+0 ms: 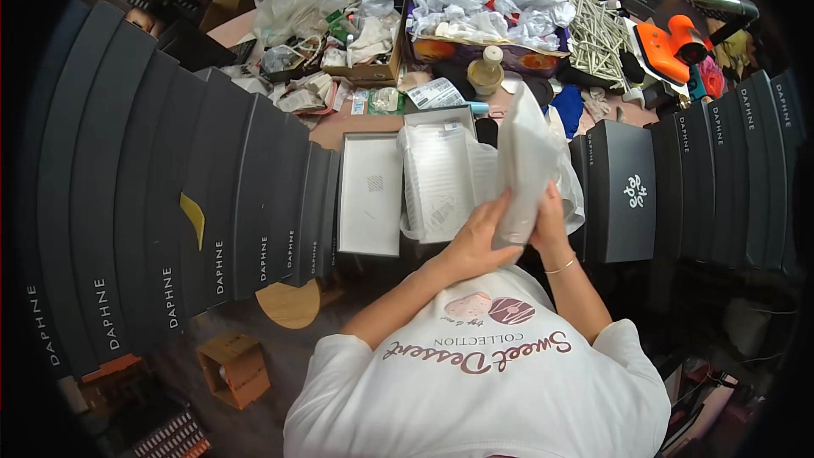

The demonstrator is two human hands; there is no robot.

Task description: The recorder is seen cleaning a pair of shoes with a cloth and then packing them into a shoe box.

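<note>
Both my hands grip a white package wrapped in translucent plastic (527,153), raised upright in front of my chest. My left hand (479,242) is closed around its lower left edge. On the other side, my right hand (549,219) is closed on its lower right edge. What the wrapping holds cannot be made out. Just left of the package lies an open grey shoe box lined with white bubble wrap (437,178). Beside that is a shallow box lid (370,212), its pale inside facing up, with a small printed patch.
Tall rows of dark shoe boxes (203,178) rise at the left, with more boxes (623,195) at the right. Across the back stand a bin of white plastic bags (492,0), a bottle (486,72), a heap of pale sticks (598,38) and an orange tool (674,47).
</note>
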